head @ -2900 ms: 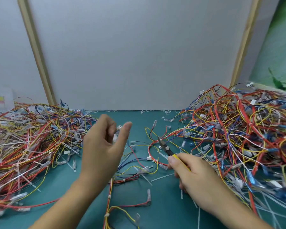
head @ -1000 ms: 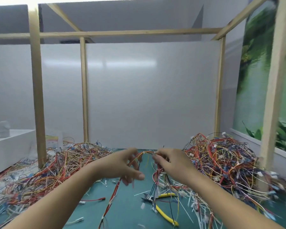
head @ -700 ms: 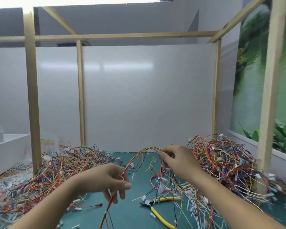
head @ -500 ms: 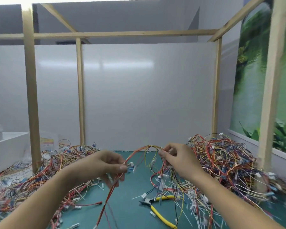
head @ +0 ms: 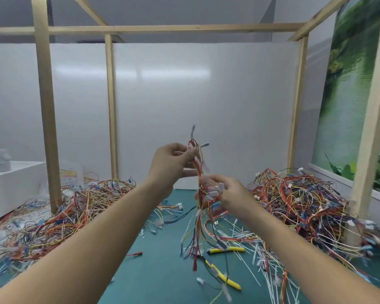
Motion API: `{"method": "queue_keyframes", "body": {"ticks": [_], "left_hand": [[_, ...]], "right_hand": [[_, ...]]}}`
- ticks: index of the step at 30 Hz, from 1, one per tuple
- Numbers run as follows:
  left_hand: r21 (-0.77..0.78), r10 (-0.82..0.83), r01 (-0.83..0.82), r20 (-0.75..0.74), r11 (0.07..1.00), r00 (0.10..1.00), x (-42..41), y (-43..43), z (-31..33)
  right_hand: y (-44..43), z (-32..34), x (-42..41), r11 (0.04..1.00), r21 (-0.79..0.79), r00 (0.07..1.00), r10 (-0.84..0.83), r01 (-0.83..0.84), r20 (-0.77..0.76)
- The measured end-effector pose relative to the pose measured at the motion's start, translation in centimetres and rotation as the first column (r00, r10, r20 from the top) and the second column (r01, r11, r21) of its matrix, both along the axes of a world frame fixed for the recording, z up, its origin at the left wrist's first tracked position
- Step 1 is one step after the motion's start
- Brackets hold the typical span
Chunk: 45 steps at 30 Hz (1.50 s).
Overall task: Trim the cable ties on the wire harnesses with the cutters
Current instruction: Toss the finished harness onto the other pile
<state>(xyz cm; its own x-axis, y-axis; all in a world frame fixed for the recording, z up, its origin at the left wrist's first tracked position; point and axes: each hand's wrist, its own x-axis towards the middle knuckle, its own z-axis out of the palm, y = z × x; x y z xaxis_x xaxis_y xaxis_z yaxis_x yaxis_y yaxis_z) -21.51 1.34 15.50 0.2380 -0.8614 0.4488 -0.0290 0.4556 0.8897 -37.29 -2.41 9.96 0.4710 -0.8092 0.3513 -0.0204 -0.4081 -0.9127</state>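
The person holds one wire harness [head: 198, 171] upright in the air above the green mat [head: 162, 270]. The left hand [head: 170, 166] pinches its upper end between thumb and fingers, and the right hand [head: 230, 195] grips it lower down, fingers curled round a bunch of wires and white plugs. The loose ends hang blurred below the right hand.

The cutters [head: 226, 250], with yellow handles, lie on the mat under the hanging wires, and neither hand touches them. So no cut is under way: the harness looks to be getting straightened or checked for ties.

Thin white offcuts [head: 252, 257] lie scattered on the mat near the cutters, which suggests a fair number of ties are already trimmed. One big heap of harnesses [head: 75, 211] sits on the left and another heap [head: 298, 207] on the right. Which heap is finished cannot be told, but much work probably remains. The held harness needs its ties found, then the cutters picked up.
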Motion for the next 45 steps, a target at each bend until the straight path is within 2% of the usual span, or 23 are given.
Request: {"method": "queue_keyframes", "body": {"ticks": [3,7,12,16,19,22,25,26,27,28,29,30,31,32,34,38,40,42,43,45], "left_hand": [[-0.003,-0.037,0.037,-0.019,0.999,0.999,-1.3,-0.4,0.3],[0.011,-0.073,0.072,0.058,0.997,0.996,-1.6,-0.7,0.2],[0.113,-0.145,0.123,0.214,0.986,0.966,-0.5,-0.2,-0.8],[0.116,-0.014,-0.016,0.252,0.993,0.968,2.3,0.0,-1.3],[0.152,-0.04,-0.007,0.299,0.988,0.953,4.2,0.3,-2.4],[0.199,-0.09,0.016,0.368,0.98,0.925,3.7,0.2,-4.2],[0.231,-0.162,0.078,0.372,0.97,0.914,-0.5,-1.4,-5.9],[0.262,-0.244,0.151,0.368,0.953,0.897,-2.7,-2.1,-6.2],[0.298,-0.343,0.228,0.424,0.927,0.838,-5.2,-2.8,-6.5],[0.334,-0.423,0.273,0.555,0.902,0.717,-7.5,-3.2,-6.6],[0.35,-0.451,0.284,0.674,0.892,0.585,-9.3,-3.5,-6.7],[0.318,-0.417,0.275,0.766,0.907,0.49,-10.5,-3.7,-6.7],[0.286,-0.376,0.258,0.813,0.923,0.445,-11.0,-3.9,-6.9],[0.274,-0.355,0.236,0.822,0.932,0.445,-10.6,-4.0,-7.2],[0.281,-0.337,0.187,0.806,0.941,0.487,-8.3,-4.0,-8.3],[0.294,-0.241,-0.022,0.822,0.955,0.516,-0.7,-4.1,-10.9],[0.248,-0.134,-0.166,0.854,0.955,0.503,3.8,-4.1,-11.8],[0.176,-0.018,-0.333,0.903,0.926,0.428,8.5,-4.0,-12.6],[0.122,0.045,-0.424,0.93,0.897,0.364,10.8,-3.9,-12.8],[-0.018,0.154,-0.597,0.972,0.802,0.178,15.6,-3.7,-13.4]], "right_hand": [[0.3,0.3,0.1,0.998,0.039,0.998,0.047,-0.049,0.048],[-0.1,0.2,-0.2,1.0,0.027,0.999,0.01,-0.011,0.04],[-0.4,0.2,-0.9,0.996,-0.053,0.998,-0.068,0.067,-0.015],[-2.1,1.0,-2.4,0.988,-0.135,0.984,-0.098,0.078,-0.15],[-4.2,2.7,-4.4,0.947,-0.296,0.912,-0.229,0.127,-0.34],[-7.2,5.9,-6.2,0.809,-0.571,0.728,-0.475,0.141,-0.495],[-10.9,10.1,-8.3,0.615,-0.785,0.537,-0.686,0.068,-0.491],[-12.3,11.5,-9.4,0.543,-0.839,0.445,-0.761,0.037,-0.473],[-13.9,12.6,-10.6,0.487,-0.873,0.31,-0.831,0.003,-0.462],[-15.2,13.5,-11.8,0.481,-0.876,0.127,-0.867,-0.042,-0.482],[-16.4,13.9,-12.9,0.554,-0.831,-0.058,-0.832,-0.046,-0.552],[-17.1,13.7,-13.8,0.654,-0.755,-0.243,-0.741,-0.05,-0.626],[-17.4,13.2,-14.4,0.75,-0.66,-0.37,-0.626,-0.045,-0.686],[-17.3,12.3,-14.6,0.823,-0.568,-0.413,-0.518,-0.003,-0.749],[-16.2,9.7,-13.4,0.89,-0.456,-0.322,-0.424,0.027,-0.846],[-14.4,3.4,-7.9,0.912,-0.406,0.091,-0.4,-0.055,-0.912],[-13.2,0.5,-4.6,0.908,-0.399,0.251,-0.36,-0.127,-0.899],[-11.8,-2.1,-1.2,0.889,-0.417,0.367,-0.33,-0.188,-0.87],[-11.1,-3.3,0.5,0.882,-0.423,0.413,-0.313,-0.207,-0.855],[-9.9,-5.5,3.6,0.881,-0.412,0.479,-0.264,-0.234,-0.837]]}}
